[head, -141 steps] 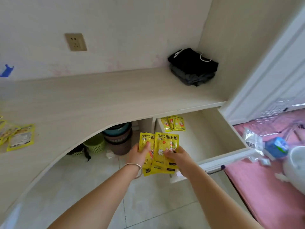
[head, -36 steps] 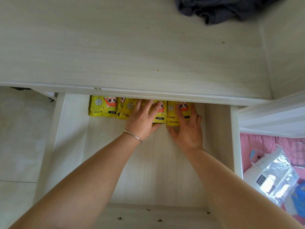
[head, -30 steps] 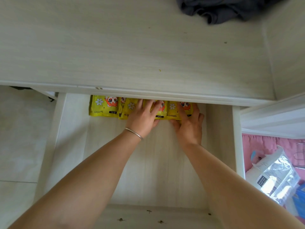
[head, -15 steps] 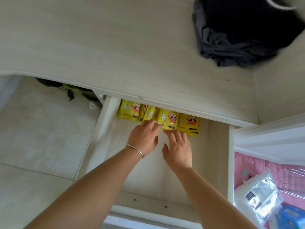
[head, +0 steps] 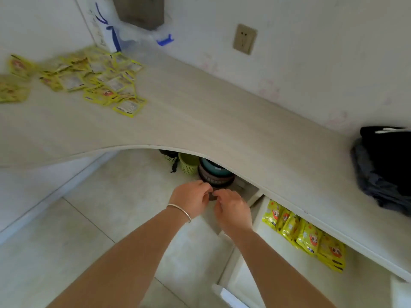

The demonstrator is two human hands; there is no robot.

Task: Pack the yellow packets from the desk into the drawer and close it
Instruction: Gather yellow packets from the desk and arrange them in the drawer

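A heap of yellow packets lies scattered on the pale desk at the far left. A row of yellow packets lines the back of the open drawer under the desk's right end. My left hand, with a bangle on its wrist, and my right hand hang side by side above the floor, left of the drawer. Their fingers are loosely curled and hold nothing.
Dark folded clothes sit on the desk at the right. Stacked bowls and small green baskets stand on the floor beneath the desk. A wall socket and a blue-and-white bag are at the back.
Both hands have left the packets in the drawer and drawn back to the left, out over the floor. The view has swung left, showing the packets on the desk.
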